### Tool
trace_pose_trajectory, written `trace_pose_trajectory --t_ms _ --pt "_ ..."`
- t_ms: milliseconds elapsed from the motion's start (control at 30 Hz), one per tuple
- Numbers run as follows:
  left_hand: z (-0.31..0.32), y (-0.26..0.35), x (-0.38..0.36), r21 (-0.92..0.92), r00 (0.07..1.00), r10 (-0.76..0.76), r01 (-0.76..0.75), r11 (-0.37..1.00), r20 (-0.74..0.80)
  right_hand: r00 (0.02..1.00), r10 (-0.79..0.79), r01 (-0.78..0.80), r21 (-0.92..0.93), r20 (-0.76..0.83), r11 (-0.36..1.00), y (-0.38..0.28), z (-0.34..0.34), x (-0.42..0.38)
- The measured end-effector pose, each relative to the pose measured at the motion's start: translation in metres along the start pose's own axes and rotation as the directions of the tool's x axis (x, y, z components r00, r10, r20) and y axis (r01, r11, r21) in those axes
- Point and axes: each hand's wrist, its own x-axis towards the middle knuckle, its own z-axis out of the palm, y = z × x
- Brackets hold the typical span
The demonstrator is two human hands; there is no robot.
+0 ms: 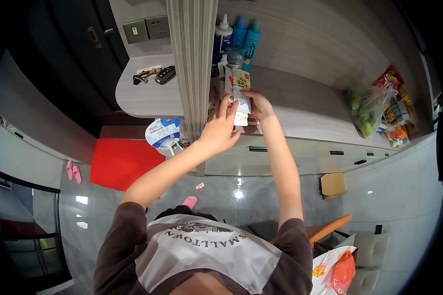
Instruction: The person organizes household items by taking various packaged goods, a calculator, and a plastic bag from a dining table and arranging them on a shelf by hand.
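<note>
White printed packets (241, 81) with yellow and red marks stand bunched at the left end of the shelf. My right hand (259, 105) grips the front packet by its right side, thumb across its face. On its other side, my left hand (219, 130) has its fingers stretched out and apart, the tips at the packets' lower left. Just behind are a clear-topped bottle (235, 59), a white bottle with a pointed nozzle (223, 34) and two blue bottles (251, 43). What lies under the packets is partly hidden.
A ribbed post (192, 64) divides the shelf from a rounded ledge with keys (165, 74). Farther right sit a plastic bag of green produce (366, 115) and colourful snack packs (397, 115). A round fan (163, 132) hangs below the ledge; a cardboard box (332, 186) is on the floor.
</note>
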Motion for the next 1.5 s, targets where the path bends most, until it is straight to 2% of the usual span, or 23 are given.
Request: trace_pose_trajectory --t_ms 133,200,267,300,333,433,533,567,667,700,800,833,900,1000,1067,1100,1200,1233,1333,1367,1433,1467,1500 --pt "-0.007 0.005 -0.001 -0.065 0.994 -0.097 0.1 0.993 0.057 0.997 -0.081 0.081 -0.005 -0.004 0.997 -0.004 -0.014 -0.003" --pt "-0.001 0.001 -0.002 0.03 0.995 -0.055 0.053 0.998 0.082 0.995 -0.094 0.095 0.013 -0.042 0.995 -0.011 -0.029 -0.01" --pt "0.007 -0.005 -0.004 0.125 0.993 -0.032 0.018 0.992 0.109 0.979 -0.082 0.071 -0.061 -0.189 0.996 -0.017 -0.038 -0.015" --pt "0.012 -0.007 -0.005 0.171 0.991 -0.029 0.007 0.985 0.128 0.976 -0.095 0.081 -0.08 -0.198 0.994 -0.015 -0.043 -0.014" --pt "0.016 -0.008 -0.006 0.217 0.989 -0.026 -0.007 0.976 0.147 0.96 -0.18 0.133 -0.217 -0.213 0.967 -0.01 -0.045 -0.011" --pt "0.027 -0.011 -0.006 0.32 0.994 -0.015 -0.022 0.947 0.112 0.908 -0.384 0.225 -0.579 -0.166 0.784 0.003 -0.049 0.0" --pt "0.027 -0.006 -0.003 0.335 0.993 -0.029 -0.012 0.942 0.116 0.822 -0.524 0.237 -0.702 -0.223 0.671 0.017 -0.036 0.007" --pt "0.023 -0.004 -0.002 0.306 0.992 -0.038 -0.001 0.952 0.122 0.824 -0.535 0.255 -0.723 -0.184 0.642 0.03 -0.051 0.026" --pt "0.016 0.0 -0.003 0.241 0.992 -0.027 -0.004 0.97 0.127 0.715 -0.691 0.04 -0.981 -0.103 0.188 0.03 -0.022 0.013" --pt "0.015 -0.003 -0.004 0.236 0.993 0.005 -0.033 0.971 0.115 0.778 -0.614 -0.01 -0.98 -0.133 0.2 0.026 -0.018 0.009" --pt "0.008 -0.004 -0.009 0.187 0.993 0.089 -0.103 0.977 0.081 0.791 -0.577 0.288 -0.708 -0.204 0.644 0.036 -0.066 0.038" --pt "0.004 -0.003 -0.013 0.163 0.991 0.112 -0.122 0.979 0.074 0.864 -0.47 0.249 -0.661 -0.178 0.708 0.021 -0.042 0.013" --pt "0.001 -0.001 -0.021 0.08 0.982 0.176 -0.181 0.98 0.06 0.871 -0.489 0.225 -0.84 -0.053 0.493 0.033 -0.034 0.008" --pt "-0.002 -0.002 -0.032 -0.011 0.965 0.254 -0.254 0.967 0.062 0.89 -0.452 0.231 -0.794 -0.061 0.563 0.032 -0.025 0.01" --pt "-0.008 -0.005 -0.042 -0.025 0.954 0.281 -0.28 0.96 0.103 0.911 -0.374 0.242 -0.51 -0.172 0.825 0.022 -0.026 0.009" --pt "-0.009 -0.008 -0.047 0.007 0.95 0.295 -0.297 0.955 0.1 0.902 -0.37 0.239 -0.456 -0.223 0.858 0.025 -0.039 0.011" --pt "-0.002 -0.024 -0.062 -0.025 0.928 0.339 -0.34 0.94 0.157 0.853 -0.421 0.237 -0.49 -0.308 0.839 0.037 -0.069 0.014" --pt "0.002 -0.024 -0.065 -0.01 0.934 0.324 -0.326 0.945 0.153 0.923 -0.25 0.106 -0.434 -0.291 0.895 0.027 -0.032 -0.013" --pt "0.013 -0.024 -0.06 0.011 0.947 0.282 -0.287 0.958 0.153 0.943 -0.256 0.117 -0.513 -0.211 0.85 0.03 -0.014 -0.016" --pt "0.014 -0.024 -0.057 -0.001 0.951 0.265 -0.268 0.963 0.161 0.919 -0.356 0.207 -0.559 -0.171 0.803 0.034 -0.03 -0.006" --pt "0.017 -0.025 -0.053 -0.003 0.956 0.269 -0.271 0.963 0.116 0.801 -0.543 0.314 -0.593 -0.254 0.741 0.032 -0.035 -0.023" --pt "0.019 -0.027 -0.05 -0.04 0.966 0.237 -0.234 0.971 0.106 0.725 -0.621 0.352 -0.616 -0.296 0.705 0.032 -0.038 -0.034" --pt "0.021 -0.028 -0.048 -0.08 0.974 0.202 -0.195 0.978 0.1 0.688 -0.656 0.309 -0.693 -0.311 0.652 0.033 -0.044 -0.047"
